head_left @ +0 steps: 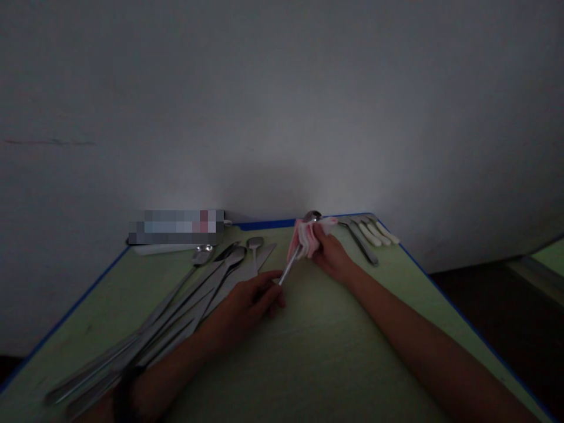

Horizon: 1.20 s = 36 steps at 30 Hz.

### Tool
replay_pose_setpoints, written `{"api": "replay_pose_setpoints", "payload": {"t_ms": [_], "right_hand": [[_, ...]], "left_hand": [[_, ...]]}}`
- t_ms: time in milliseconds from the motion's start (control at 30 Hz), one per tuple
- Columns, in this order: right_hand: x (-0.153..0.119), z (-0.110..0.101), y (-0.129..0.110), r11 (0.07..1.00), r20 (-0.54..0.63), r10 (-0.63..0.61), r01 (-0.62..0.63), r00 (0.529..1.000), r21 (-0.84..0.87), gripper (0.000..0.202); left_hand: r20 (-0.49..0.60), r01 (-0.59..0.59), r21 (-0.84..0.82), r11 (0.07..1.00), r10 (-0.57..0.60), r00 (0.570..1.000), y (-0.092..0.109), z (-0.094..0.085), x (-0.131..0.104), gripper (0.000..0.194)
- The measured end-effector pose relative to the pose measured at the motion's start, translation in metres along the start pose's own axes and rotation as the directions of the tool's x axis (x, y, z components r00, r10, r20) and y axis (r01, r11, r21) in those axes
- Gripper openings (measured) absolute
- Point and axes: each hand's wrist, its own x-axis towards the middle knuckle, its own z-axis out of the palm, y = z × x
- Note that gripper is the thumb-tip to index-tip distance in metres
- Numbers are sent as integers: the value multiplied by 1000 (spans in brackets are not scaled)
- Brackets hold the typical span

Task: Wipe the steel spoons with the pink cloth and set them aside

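Observation:
A metal spoon [288, 270] slants up and to the right, its bowl near the table's back edge. My left hand [258, 296] pinches the lower end of its handle. Around the upper handle, just below the bowl, is a folded pink and white cloth [304, 239], gripped by my right hand [331, 254]. Left of the spoon, and partly under my left forearm, lie several long metal utensils [176, 299], among them a square-headed spoon [203, 254] and a smaller spoon [254, 242].
At the back right of the green, blue-edged table [343, 352] lie several white-handled utensils [369, 232] and a metal-handled one [363, 245]. A blurred-out flat object [176, 228] is at the back left. A wall [282, 106] rises behind the table.

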Motion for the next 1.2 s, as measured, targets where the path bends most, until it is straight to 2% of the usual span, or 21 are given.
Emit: {"api": "replay_pose_setpoints", "payload": {"t_ms": [67,133,233,367,533,700,833,1000,1100,1200], "right_hand": [[4,1,-2,986,-97,-31,46,995,159,28],[7,2,-4,971,-110,-18,44,994,237,24],[6,3,-6,971,-99,-6,30,995,236,18],[3,4,-5,976,-122,-45,70,991,207,13],[1,6,-8,960,-138,-39,76,990,269,15],[0,6,-9,973,-108,-21,45,994,227,14],[0,5,-6,990,-104,-15,29,994,138,12],[0,3,-9,981,-110,73,-52,991,185,11],[-1,4,-14,967,-86,80,-56,993,250,9],[-1,4,-16,960,-59,88,-69,994,270,9]], "left_hand": [[18,-8,22,1000,8,1000,0,1,-1,39],[18,-3,13,1000,3,1000,-2,2,-1,40],[-10,0,-28,1000,-1,1000,-5,2,0,41],[-72,-22,-84,996,16,997,-6,2,0,42],[-192,-31,-271,962,-23,981,-6,3,1,37],[-387,-158,-419,894,-19,922,-7,2,3,28],[-494,-270,-440,856,20,869,-7,-1,3,26],[-437,-283,-275,919,143,888,-9,-3,0,30],[-323,-264,-115,958,216,922,-10,-1,-3,33],[-160,-211,55,976,217,963,-6,0,-5,36]]}}
